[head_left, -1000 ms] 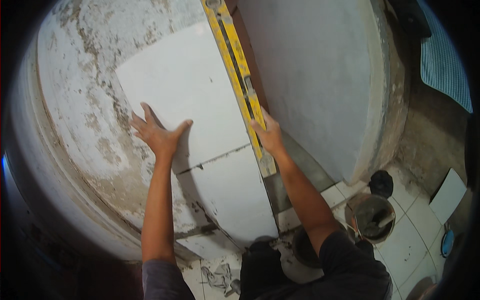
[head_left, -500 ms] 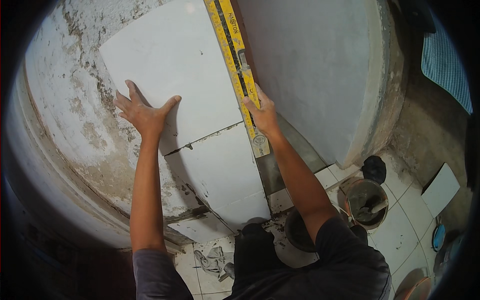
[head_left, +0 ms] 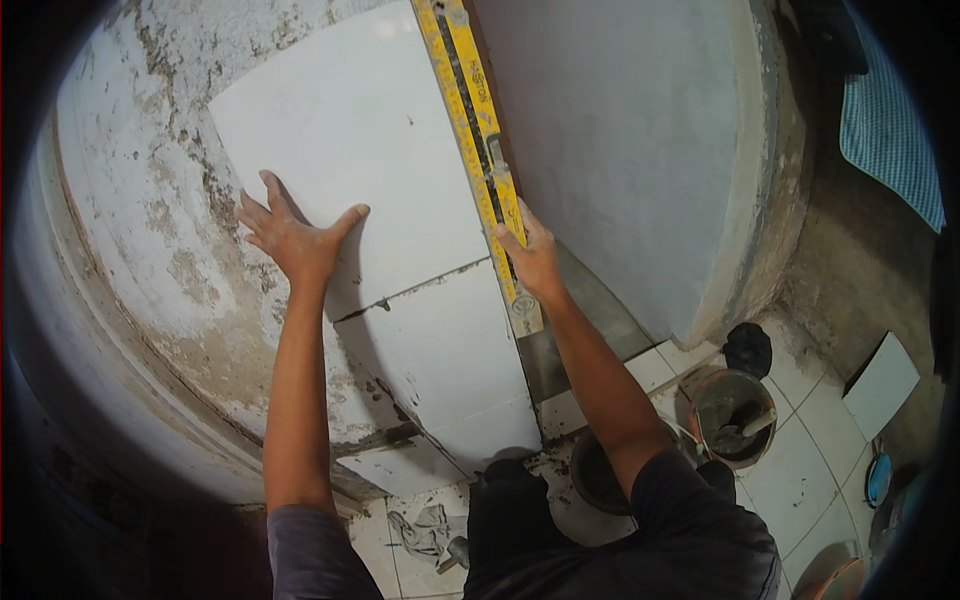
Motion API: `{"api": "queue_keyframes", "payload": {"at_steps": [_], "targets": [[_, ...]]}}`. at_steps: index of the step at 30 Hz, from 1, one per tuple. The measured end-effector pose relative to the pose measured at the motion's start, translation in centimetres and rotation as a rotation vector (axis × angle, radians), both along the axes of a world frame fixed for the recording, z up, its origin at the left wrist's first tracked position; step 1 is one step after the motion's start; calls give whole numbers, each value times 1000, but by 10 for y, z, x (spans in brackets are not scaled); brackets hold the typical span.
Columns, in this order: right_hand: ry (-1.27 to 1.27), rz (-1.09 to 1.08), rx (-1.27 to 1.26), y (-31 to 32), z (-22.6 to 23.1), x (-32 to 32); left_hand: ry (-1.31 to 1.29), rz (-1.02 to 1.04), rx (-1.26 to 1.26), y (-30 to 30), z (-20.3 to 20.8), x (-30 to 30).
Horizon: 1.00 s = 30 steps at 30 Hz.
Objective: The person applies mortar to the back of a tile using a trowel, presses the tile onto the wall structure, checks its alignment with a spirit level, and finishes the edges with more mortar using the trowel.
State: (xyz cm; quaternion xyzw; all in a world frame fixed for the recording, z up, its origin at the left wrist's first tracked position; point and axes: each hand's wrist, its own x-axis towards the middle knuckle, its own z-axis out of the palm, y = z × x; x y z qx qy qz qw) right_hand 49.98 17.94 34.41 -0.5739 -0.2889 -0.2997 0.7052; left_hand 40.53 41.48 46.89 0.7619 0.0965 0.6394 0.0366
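Note:
A large white tile (head_left: 350, 130) stands against the rough wall, above another white tile (head_left: 440, 340) with a thin joint between them. My left hand (head_left: 300, 238) lies with fingers spread over the upper tile's left edge. In my right hand (head_left: 533, 255) is a yellow spirit level (head_left: 476, 130), gripped near its lower end, with the thumb on its face. The level runs lengthwise along the right edge of the upper tile and past the joint onto the lower tile's edge.
Peeling plaster wall (head_left: 180, 230) lies left of the tiles; a smooth grey wall (head_left: 620, 150) is on the right. On the tiled floor stand a mortar bucket (head_left: 715, 385) and a dark bucket (head_left: 597, 475). A crumpled rag (head_left: 425, 530) and a leaning white tile (head_left: 883, 385) are also there.
The view has shifted slightly, so the wall, tiles and both hands sit a little lower. My left hand stays spread on the tile, and my right hand keeps its grip on the level.

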Motion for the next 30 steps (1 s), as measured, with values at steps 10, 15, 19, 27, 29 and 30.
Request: {"api": "queue_keyframes", "payload": {"at_steps": [10,15,19,27,29,30], "targets": [[-29,3,3,-2,-11,11,17,-58,-34,-9,0,-7],[11,59,-4,0,-5,5,5,-50,-50,-6,1,-8],[3,48,-7,2,-7,11,9,-54,-47,-6,1,-8],[57,70,-6,-1,-5,6,16,-49,-45,-6,-1,-8],[33,68,-7,-1,-6,5,23,-43,-41,-6,-1,-9],[8,63,-5,-1,-6,5,27,-41,-45,-6,-1,-10]]}}
